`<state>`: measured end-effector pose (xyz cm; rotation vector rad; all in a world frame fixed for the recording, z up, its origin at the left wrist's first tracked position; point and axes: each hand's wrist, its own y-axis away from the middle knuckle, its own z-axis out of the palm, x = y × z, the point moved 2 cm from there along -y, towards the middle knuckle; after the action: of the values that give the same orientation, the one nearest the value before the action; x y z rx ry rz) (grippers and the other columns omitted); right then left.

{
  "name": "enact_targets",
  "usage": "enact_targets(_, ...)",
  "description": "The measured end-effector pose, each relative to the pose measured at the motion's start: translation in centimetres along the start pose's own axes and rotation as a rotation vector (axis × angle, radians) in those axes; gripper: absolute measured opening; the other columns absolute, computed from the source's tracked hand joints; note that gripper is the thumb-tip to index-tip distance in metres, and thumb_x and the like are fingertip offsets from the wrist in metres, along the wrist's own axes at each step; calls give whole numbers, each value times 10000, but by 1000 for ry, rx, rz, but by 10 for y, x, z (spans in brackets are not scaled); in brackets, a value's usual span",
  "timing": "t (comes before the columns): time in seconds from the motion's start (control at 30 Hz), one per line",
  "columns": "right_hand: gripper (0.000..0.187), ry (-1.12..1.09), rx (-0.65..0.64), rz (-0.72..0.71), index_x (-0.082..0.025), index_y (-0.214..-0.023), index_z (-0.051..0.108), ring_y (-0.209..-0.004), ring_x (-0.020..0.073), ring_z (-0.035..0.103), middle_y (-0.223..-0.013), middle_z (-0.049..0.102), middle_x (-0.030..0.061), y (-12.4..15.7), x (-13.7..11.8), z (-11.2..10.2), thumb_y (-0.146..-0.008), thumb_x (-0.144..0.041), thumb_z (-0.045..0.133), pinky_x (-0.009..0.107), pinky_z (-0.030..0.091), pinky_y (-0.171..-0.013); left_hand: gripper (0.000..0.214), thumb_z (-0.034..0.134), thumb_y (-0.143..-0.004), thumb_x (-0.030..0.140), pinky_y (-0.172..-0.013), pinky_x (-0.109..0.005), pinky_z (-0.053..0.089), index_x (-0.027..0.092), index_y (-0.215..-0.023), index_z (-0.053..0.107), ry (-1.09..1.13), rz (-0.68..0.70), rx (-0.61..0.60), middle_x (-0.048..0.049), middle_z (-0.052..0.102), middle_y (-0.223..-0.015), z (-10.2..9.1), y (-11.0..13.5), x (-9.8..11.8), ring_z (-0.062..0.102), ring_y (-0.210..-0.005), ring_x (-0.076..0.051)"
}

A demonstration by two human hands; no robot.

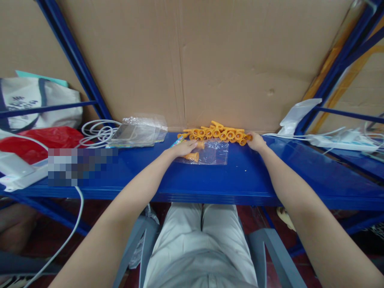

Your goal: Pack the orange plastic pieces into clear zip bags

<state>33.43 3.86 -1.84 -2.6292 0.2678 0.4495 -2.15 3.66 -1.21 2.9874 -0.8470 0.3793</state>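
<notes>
Several small orange plastic horn-shaped pieces (223, 134) lie heaped along the back of the blue table, their flared ends facing me. My left hand (184, 148) rests palm down with fingers stretched out, over a clear plastic bag (214, 155). Two more orange horn-shaped pieces (192, 157) lie by this hand on the bag. A colourful printed strip (177, 141) shows just behind its wrist. At the heap's right end, my right hand (256, 141) has its fingers curled at the outermost orange piece (247, 137); its fingertips are partly hidden.
Flat clear bags (141, 134) are stacked left of the heap, beside a coiled white cable (97, 134). A red bag (36, 140) and a white power strip (27, 172) stand farther left. Cardboard (210, 64) backs the blue table (234, 184). White packaging (342, 140) lies right.
</notes>
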Motion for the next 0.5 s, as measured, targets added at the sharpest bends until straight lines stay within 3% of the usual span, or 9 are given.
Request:
enact_targets(0.1, 360, 9, -32, 108, -216, -1194, 661, -1170, 312, 593, -1225, 660, 149, 6, -6, -7, -855, -180, 542, 536, 455, -959, 641, 188, -980, 495, -1219, -350, 166, 188, -1494, 418, 2, -10, -6, -37, 345, -1576, 0, 0, 1, 287, -1477, -209)
enact_targets(0.5, 260, -2, 62, 32, -190, -1022, 697, -1168, 314, 574, -1189, 666, 143, 9, -13, -11, -832, -141, 526, 530, 443, -957, 644, 194, -972, 522, -1214, -347, 190, 218, -1484, 439, 22, 5, 11, -16, 375, -1564, 2, 0, -1, 304, -1471, -214)
